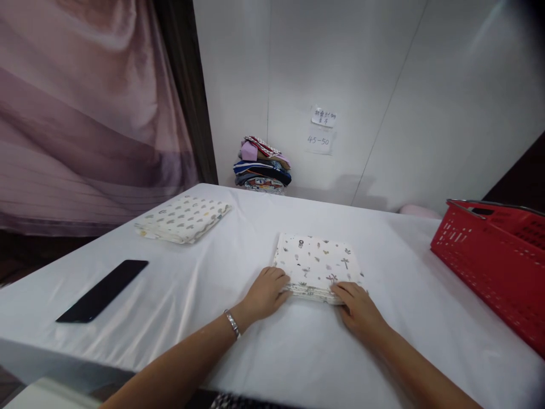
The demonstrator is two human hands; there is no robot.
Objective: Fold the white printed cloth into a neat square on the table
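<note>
As I lean over the table: both my hands meet the near edge of one folded cloth.
Left hand [264, 295]: fingers curled loosely against the near left corner of the folded printed cloth [317, 263], touching its stacked edges; I cannot tell whether any layer is pinched. A bracelet [232, 324] sits on this wrist.
Right hand [360, 309]: fingertips resting on the near right corner of the same cloth, palm down on the table, not clenched.
Folded printed cloth: lies flat, centre of the white table [170, 307], a neat square of several layers with small motifs.
Second folded cloth [183, 218]: far left, well apart from my hands.
Phone [102, 291]: dark, face up, near left, apart from everything.
Red basket [494, 261]: right edge of the table, well apart from the cloth.
Pile of folded fabrics [261, 165]: far, against the wall, below two paper notes [321, 130].
Risk, as I judge it: the layers at the near edge are only lightly held, so an uneven push or lift from one hand could fan them apart or skew the square; the smooth table cover could also let the whole cloth slide away.
</note>
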